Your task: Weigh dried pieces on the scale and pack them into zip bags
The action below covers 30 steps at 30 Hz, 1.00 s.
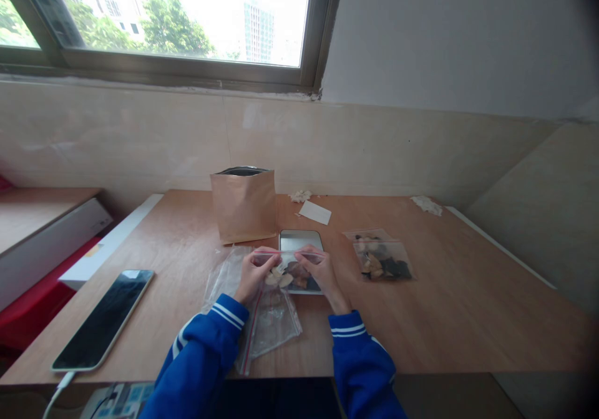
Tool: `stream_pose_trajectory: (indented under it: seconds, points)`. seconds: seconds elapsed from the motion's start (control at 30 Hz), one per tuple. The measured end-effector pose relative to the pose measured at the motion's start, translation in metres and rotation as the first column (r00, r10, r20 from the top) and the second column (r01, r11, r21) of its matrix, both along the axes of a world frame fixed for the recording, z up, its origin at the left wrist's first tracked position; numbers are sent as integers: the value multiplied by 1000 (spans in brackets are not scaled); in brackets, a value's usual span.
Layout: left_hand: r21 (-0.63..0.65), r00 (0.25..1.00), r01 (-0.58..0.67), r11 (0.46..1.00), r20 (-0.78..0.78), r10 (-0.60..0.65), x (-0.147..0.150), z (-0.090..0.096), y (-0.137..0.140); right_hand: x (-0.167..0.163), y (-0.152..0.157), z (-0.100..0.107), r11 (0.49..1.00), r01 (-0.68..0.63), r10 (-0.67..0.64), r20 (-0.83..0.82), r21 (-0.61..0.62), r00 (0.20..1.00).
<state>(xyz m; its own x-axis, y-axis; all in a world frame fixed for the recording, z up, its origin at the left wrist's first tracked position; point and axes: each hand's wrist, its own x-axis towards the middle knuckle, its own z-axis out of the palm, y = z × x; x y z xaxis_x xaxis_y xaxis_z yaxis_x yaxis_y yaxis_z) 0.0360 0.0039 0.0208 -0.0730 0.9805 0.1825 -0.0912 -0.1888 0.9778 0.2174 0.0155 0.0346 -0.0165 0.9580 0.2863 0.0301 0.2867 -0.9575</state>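
Between my hands is a clear zip-lock bag (291, 275) holding pale slices and dark brown dried pieces. My left hand (255, 274) pinches the left end of its red-striped zip edge. At the other end, my right hand (321, 272) pinches the same edge. The bag is over a flat silver-grey device that looks like a small scale (299, 239), whose lower part it partly hides. Loose clear zip-lock bags (274, 325) lie beneath and beside my left hand. To the right rest filled zip-lock bags (386, 263) with similar dried pieces, overlapping each other.
A brown kraft pouch (244, 207) stands with its top open behind my left hand. Near the back are a white card (315, 212) and pale crumpled scraps (300, 196). A phone (105, 319) with a white cable (60, 391) lies at the left. More scraps (427, 205) sit back right.
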Motion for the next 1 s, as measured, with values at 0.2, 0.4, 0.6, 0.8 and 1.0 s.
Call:
stream_pose_trajectory:
  seconds: [0.2,0.4,0.6,0.8,1.0]
  points:
    - [-7,1000,17,1000,14,-17,0,-1,-1,-3,-2,3,999,24,-25,14,37,1000]
    - [4,1000,5,1000,-22,-5,2,2,-3,-4,-2,0,998,52,-52,7,26,999]
    - [17,998,-7,1000,-62,8,4,6,-5,-4,-1,-3,999,20,-20,12,48,1000]
    - [75,990,48,996,-135,-37,3,6,-6,-4,-2,-2,997,-47,46,25,62,999]
    - [165,969,45,985,-246,-3,4,2,-6,-5,-2,-6,993,-11,7,39,116,999]
